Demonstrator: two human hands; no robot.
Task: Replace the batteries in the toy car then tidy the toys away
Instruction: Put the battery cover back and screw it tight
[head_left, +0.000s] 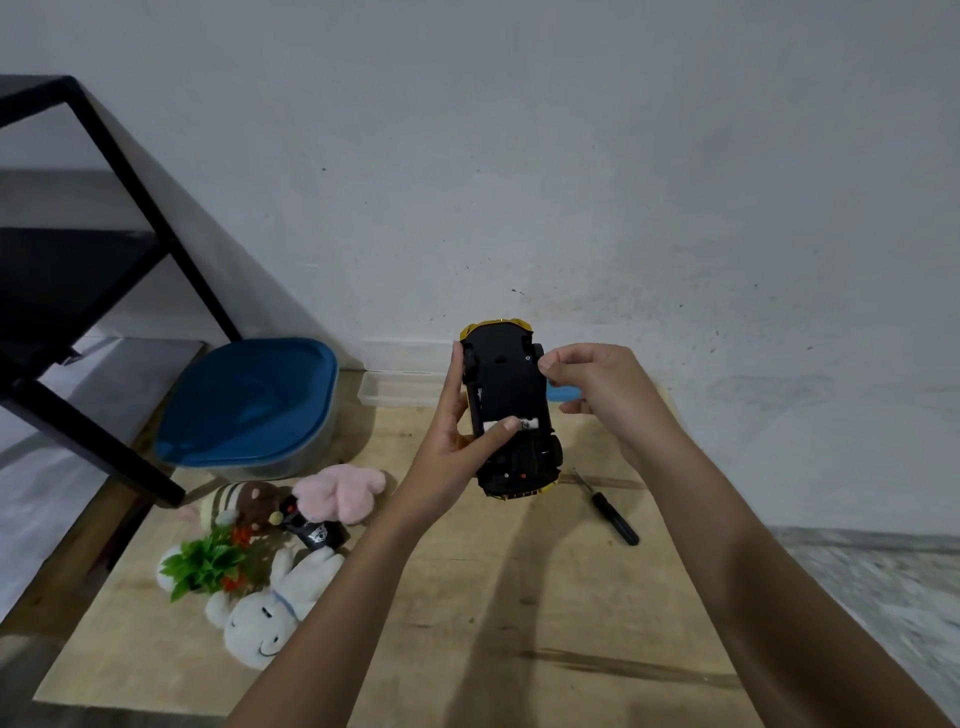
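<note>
Held over the pale plywood worktop (519, 597), the upturned yellow-and-black plastic toy car (506, 384) sits gripped in my left hand (452, 431), thumb on its seemingly uncovered battery bay. My right hand (597, 395) curls beside a wheel; I cannot tell whether it holds anything. The soft plush toys (260, 618) are not yet tidied.

Pale scuffed wall (571, 156), black metal shelf frame (104, 145) at left, bare wooden board (519, 597) on speckled grey floor (872, 582)
</note>
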